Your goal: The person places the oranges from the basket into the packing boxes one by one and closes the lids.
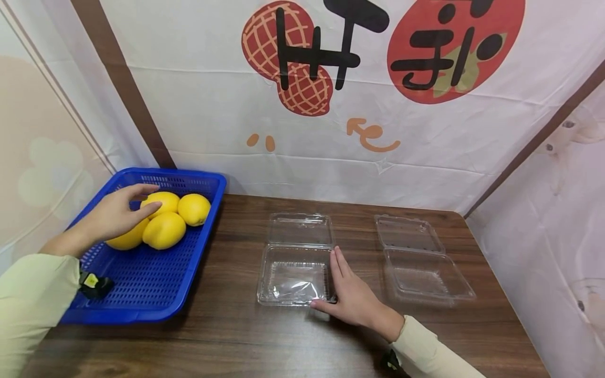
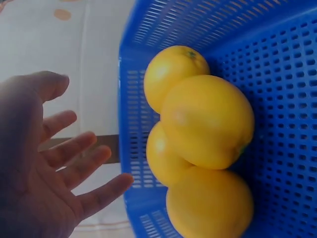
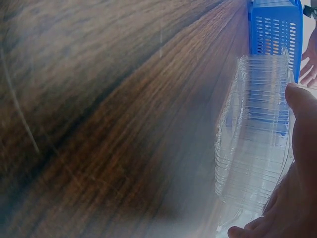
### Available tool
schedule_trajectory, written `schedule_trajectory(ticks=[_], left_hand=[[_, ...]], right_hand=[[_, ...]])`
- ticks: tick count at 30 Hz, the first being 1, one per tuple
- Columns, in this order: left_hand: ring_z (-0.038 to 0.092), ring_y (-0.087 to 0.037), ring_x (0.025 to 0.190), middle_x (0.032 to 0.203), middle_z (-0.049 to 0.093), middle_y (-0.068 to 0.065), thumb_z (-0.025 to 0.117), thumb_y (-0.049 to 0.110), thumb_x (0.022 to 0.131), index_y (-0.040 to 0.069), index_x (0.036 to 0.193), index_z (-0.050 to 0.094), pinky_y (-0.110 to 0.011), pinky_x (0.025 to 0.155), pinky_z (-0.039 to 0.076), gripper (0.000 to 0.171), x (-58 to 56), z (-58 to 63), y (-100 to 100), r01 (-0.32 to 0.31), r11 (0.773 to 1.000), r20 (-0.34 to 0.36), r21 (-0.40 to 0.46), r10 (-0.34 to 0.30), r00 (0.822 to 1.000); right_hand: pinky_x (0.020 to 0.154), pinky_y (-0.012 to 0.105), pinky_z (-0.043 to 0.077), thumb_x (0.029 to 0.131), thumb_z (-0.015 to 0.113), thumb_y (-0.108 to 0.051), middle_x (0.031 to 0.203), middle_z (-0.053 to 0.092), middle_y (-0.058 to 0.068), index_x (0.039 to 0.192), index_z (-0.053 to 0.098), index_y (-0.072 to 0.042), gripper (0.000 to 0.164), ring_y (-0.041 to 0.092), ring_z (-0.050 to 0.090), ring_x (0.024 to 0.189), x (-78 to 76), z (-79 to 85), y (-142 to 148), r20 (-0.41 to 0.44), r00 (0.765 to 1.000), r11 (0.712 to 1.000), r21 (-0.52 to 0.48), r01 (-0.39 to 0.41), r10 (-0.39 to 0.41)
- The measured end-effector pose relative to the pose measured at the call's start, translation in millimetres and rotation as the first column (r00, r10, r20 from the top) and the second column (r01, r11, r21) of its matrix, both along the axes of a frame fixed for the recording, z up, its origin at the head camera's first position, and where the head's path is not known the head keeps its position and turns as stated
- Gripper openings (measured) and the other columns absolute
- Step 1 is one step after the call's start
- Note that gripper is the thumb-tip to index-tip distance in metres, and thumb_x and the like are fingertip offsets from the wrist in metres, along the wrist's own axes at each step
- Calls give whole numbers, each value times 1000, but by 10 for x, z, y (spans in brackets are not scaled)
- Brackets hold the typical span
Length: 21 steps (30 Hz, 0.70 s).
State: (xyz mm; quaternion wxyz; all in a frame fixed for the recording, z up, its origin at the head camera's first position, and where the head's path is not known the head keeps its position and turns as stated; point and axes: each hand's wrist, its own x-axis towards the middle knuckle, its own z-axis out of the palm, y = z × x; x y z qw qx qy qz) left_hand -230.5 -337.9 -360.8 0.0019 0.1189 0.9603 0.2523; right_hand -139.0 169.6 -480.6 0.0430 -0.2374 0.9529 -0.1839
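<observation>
**Left hand over lemons in blue basket, right hand on clear box**

Blue basket (image 1: 142,281) sits on the brown wooden surface (image 1: 227,336), at the person's left. Four yellow lemons (image 1: 164,231) inside it, bunched toward its far end, touching one another. Left hand (image 1: 115,212) hangs above the basket, over the lemons; fingers loose and apart, grasping nothing. Wrist view shows a gap between that hand and the fruit.

Right of the basket, well apart from it: clear plastic box (image 1: 298,283), lying open, lid (image 1: 301,230) folded back on the side away from the person. Right hand (image 1: 352,294) is on this box, at the side farther from the basket. Fingers fairly straight along that side, thumb at the near corner; touching, not clenched.

Second clear box (image 1: 418,281), farther right of the basket, also open with its lid folded back, apart from both hands. Both boxes are see-through, nothing visible inside.

Pale sleeves (image 1: 33,299) on both arms. Black device (image 1: 96,286) on the left wrist, over the basket's near part. Behind the basket, white printed cloth (image 1: 203,105) with a red peanut drawing (image 1: 295,97).
</observation>
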Motion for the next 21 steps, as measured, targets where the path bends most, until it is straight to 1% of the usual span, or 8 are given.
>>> schedule_trajectory(ticks=[4,7,13,21], left_hand=[[46,-56,125,141,47,-38,58,31,105,-7,147,45,-72,91,41,58,-20,-72,-38,32,999,5,3,-32,999],[48,-55,124,141,48,-36,60,31,103,-5,146,46,-71,90,42,58,-27,-98,-55,43,999,19,5,-43,999],[48,-56,125,143,46,-37,59,34,104,-5,146,47,-72,92,41,58,-51,-155,-84,36,999,71,4,-36,997],[46,-58,127,146,43,-38,55,37,105,-7,149,41,-71,98,40,63,-79,-296,-68,54,999,144,6,-54,988]], right_hand=[[101,46,50,86,59,-77,168,1,24,160,4,4,122,39,36,143,2,4,0,-1,1000,1000,-1,3,-3],[100,46,51,86,58,-77,168,0,24,160,4,4,122,39,37,143,2,9,-1,9,1000,1000,0,5,-5],[99,45,51,87,59,-76,168,-1,23,160,4,4,122,39,37,143,6,7,2,19,1000,1000,-3,4,-4],[97,45,53,87,58,-76,168,0,23,160,5,4,122,39,38,143,5,-1,6,16,1000,1000,1,6,-6]])
